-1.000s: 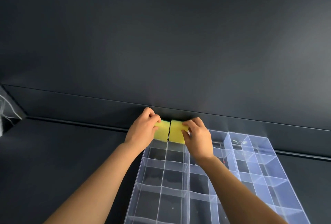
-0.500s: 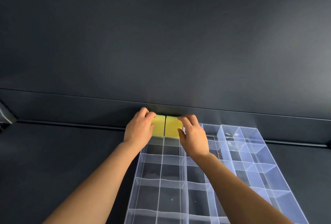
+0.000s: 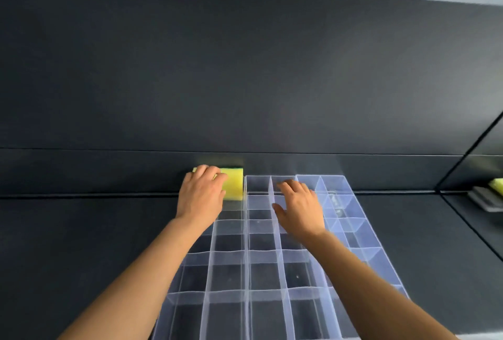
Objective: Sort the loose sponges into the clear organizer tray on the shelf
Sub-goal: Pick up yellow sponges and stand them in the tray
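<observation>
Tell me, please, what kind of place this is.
Probably a storage shelf or a sorting station: a dark matte shelf with a back panel, a clear plastic compartment tray on it, and a yellow rectangular sponge at the tray's far left end.

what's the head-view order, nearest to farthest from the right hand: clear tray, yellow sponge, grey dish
1. clear tray, right under the right hand
2. yellow sponge, to its left, at the left hand
3. grey dish, far right edge
</observation>
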A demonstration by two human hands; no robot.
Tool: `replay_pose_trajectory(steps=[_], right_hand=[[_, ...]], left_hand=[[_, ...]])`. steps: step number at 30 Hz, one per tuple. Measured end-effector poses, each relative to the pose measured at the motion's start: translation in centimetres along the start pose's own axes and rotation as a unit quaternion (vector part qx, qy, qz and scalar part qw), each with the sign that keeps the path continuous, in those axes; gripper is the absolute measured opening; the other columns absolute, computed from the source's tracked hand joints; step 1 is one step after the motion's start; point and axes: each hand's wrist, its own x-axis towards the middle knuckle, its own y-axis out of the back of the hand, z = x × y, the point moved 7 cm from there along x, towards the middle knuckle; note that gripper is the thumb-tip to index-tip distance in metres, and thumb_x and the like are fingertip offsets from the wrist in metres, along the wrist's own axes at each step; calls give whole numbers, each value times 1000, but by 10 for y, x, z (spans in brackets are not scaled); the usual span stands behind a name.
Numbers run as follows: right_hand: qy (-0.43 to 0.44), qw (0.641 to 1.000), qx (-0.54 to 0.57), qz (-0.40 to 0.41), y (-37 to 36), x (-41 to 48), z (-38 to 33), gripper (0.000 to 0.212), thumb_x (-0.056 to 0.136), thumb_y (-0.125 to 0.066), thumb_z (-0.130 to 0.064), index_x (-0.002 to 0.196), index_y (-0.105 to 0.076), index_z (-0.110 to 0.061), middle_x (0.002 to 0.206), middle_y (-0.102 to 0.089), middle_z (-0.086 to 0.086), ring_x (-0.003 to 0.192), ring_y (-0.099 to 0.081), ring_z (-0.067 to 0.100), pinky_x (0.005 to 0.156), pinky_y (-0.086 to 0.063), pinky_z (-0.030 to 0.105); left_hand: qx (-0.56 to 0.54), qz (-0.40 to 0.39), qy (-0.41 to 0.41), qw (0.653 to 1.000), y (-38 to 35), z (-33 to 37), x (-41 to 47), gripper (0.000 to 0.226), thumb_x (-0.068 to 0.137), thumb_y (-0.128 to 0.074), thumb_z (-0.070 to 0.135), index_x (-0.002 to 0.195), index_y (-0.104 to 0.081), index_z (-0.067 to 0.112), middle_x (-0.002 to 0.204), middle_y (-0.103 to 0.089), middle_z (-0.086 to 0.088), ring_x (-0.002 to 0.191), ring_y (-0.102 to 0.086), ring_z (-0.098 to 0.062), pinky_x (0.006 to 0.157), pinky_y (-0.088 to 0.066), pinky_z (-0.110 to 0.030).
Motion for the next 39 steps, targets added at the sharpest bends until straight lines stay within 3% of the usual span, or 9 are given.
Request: replay_pose_trajectory(steps=[6,24,30,39], right_hand=[[-33,999,-36,2,37,-53,64,46,90,-54,-38,132,-46,-22,131,-51,0,120,-44,23,99,-35,33],[-161,984,-73,-4,159,-248,296,38,86,-58,-33,121,-51,-19,121,-53,3,115,-45,25,92,-37,35],[-219,973,-71,-3,177,-276,367,38,86,-57,-33,121,-51,-19,121,-52,2,115,-44,25,92,-37,34],[-258,963,-82,-6,190,-266,474,42,85,-59,-34,123,-50,-22,122,-52,2,114,-44,26,89,-38,34]], left_hand=[[-25,-41,-43,998,-7,81,-5,32,88,-60,20,119,-57,14,126,-54,-1,121,-44,-20,101,-37,-31],[-135,-57,-141,979,-4,401,-48,37,91,-55,17,128,-52,16,130,-52,1,123,-44,-18,96,-43,-32],[-151,-67,-195,967,-16,487,-34,30,91,-55,15,120,-55,17,122,-56,3,117,-46,-16,89,-47,-30],[-175,-66,-250,950,-55,593,27,31,91,-53,16,122,-54,17,124,-55,3,119,-44,-16,91,-45,-31]])
